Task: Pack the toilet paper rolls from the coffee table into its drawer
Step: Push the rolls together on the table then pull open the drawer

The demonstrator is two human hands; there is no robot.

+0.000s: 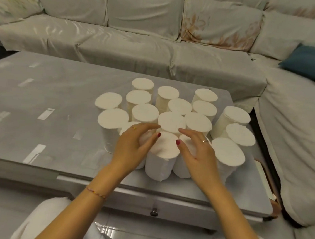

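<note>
Head view: many toilet paper rolls [173,124] are stood near the coffee table's [42,96] right edge. One front roll [164,149] is cupped by the open left hand [132,145] and right hand [197,150]. Neighbours could be knocked over.

the rolls [171,120] stand packed upright, touching, with hardly a gap between them. the table top [42,96] to their left lies bare. below the front edge, the drawer knob [154,211] is unblocked.

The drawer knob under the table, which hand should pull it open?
Probably the right hand. The drawer knob sits slightly to that side, under the right forearm. Both hands are spread over the rolls, neither clearly gripping.
</note>
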